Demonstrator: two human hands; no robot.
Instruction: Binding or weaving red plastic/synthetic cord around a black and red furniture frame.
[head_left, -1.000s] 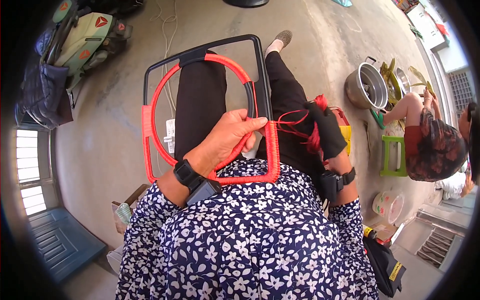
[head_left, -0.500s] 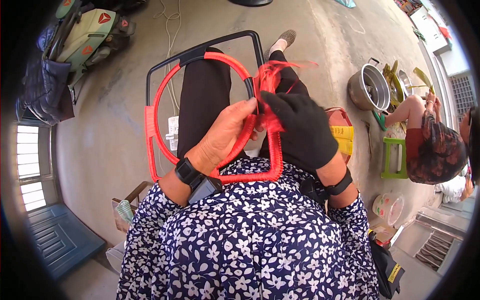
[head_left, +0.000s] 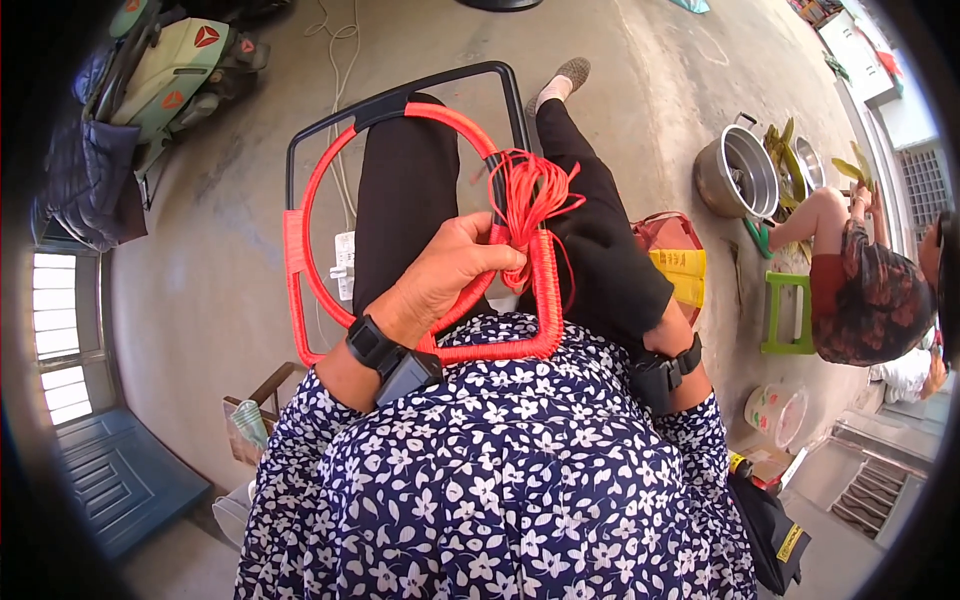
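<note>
Across my lap lies a black frame (head_left: 404, 80), squarish with a ring (head_left: 318, 255) inside it. Red cord is wrapped round much of the ring and the lower and side bars. My left hand (head_left: 440, 268) is bare and closed at the ring's right side, thumb and fingers pinching the base of a looped bundle of red cord (head_left: 536, 192). The bundle's loops fan out upward past the fingertips. My right hand (head_left: 625, 300), in a black glove, is right of the frame over my dark trouser leg. Its fingers blend into the dark cloth, so their pose is unclear.
Right of my legs are a red and yellow bag (head_left: 680, 265), a metal pot (head_left: 738, 172) and a green stool (head_left: 788, 315). Another person (head_left: 865, 290) sits at far right holding leaves. A white power strip (head_left: 344, 265) lies left; a scooter (head_left: 165, 70) stands upper left.
My right hand has let go of the cord bundle and drawn back down and right. The red loops, blurred before, now hang still. My left hand keeps its pinch.
</note>
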